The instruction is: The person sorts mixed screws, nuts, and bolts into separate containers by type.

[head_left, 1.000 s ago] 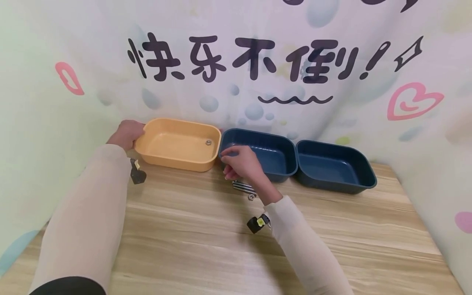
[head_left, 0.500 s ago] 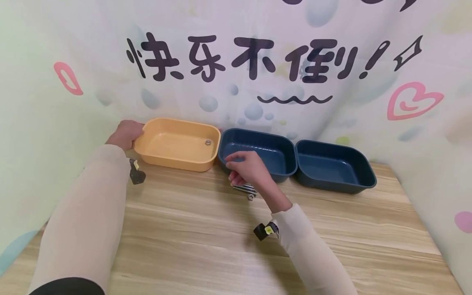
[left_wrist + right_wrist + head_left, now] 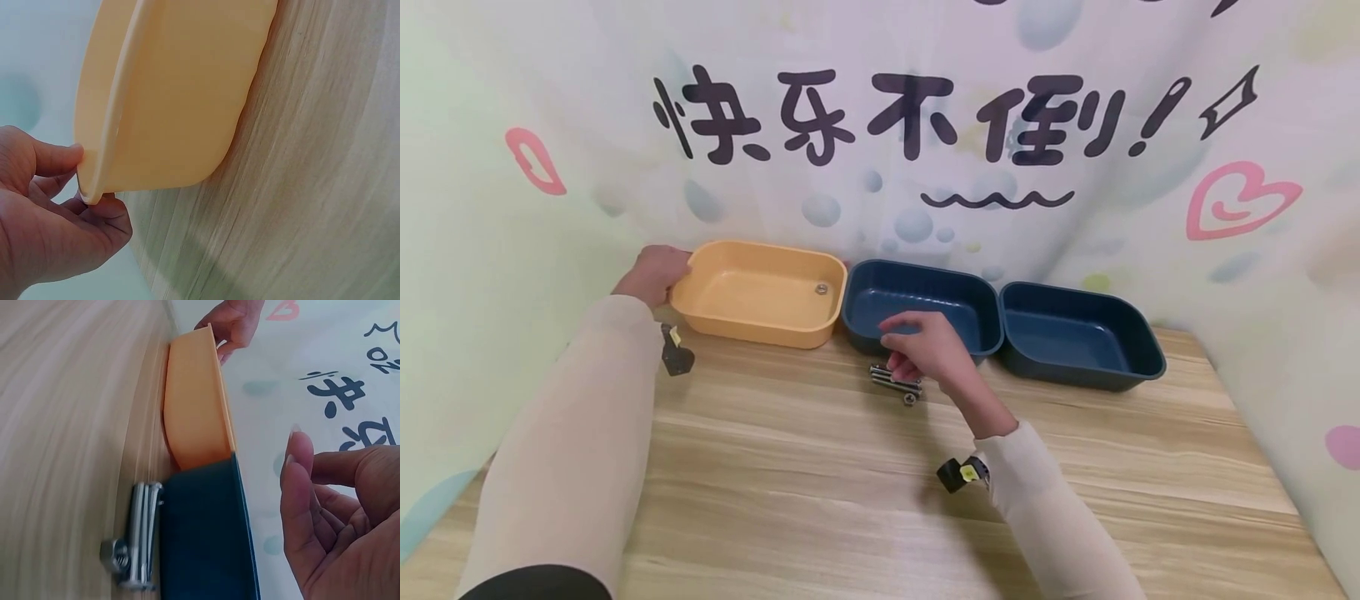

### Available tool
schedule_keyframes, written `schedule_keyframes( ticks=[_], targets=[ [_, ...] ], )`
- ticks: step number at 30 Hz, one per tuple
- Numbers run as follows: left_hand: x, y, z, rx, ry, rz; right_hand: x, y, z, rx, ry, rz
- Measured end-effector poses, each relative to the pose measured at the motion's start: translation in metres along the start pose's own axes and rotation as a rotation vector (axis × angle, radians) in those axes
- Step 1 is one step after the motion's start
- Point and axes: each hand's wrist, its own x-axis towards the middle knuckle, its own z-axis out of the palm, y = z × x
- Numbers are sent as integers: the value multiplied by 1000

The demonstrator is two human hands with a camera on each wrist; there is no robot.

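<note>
Rightward goes the right hand (image 3: pixel 928 346), now above the front edge of the middle navy bin (image 3: pixel 940 304), fingers loosely bent and holding nothing visible! Left hand (image 3: pixel 657 271) pinches the yellow bin (image 3: pixel 748 300) by its rim, one nut (image 3: pixel 822 289) inside, while bolts (image 3: pixel 893 382) and another nut (image 3: pixel 910 400) lie before the navy bin.

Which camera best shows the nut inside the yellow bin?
The head view: it looks down into the yellow bin and shows the nut on its floor. Neither wrist view shows that nut; the bin's walls hide it.
</note>
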Motion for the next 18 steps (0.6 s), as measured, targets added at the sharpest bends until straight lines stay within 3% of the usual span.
schedule_keyframes(
  ticks=[5, 18],
  targets=[
    [3, -2, -1, 29, -10, 19, -3, 12, -7, -9, -8, 17],
    [0, -2, -1, -27, -12, 17, -11, 36, -13, 17, -73, 47]
  ],
)
